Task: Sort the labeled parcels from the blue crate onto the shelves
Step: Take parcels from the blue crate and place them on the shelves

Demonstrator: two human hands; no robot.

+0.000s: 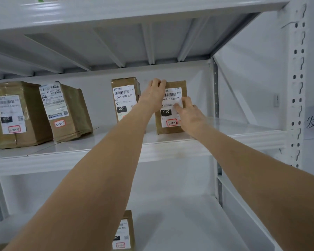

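Seating one more parcel on the shelf, with the sorting apparently well along.

The shelf (pixel 243 137) under both hands already carries three labelled parcels to their left: a big parcel (pixel 18 115) and a second parcel (pixel 67 111) well off, and a slim parcel (pixel 124 98) just beside the left hand. A lower parcel (pixel 124 232) stands beneath the forearms. The held parcel (pixel 169 113) stands upright; the left hand (pixel 155 89) curls over its top corner, and the right hand (pixel 190 113) lays relaxed fingers on its label. The blue crate is unseen, so the remainder cannot be told.

brown labeled parcel (pixel 172 107), upright on shelf (pixel 243 140)
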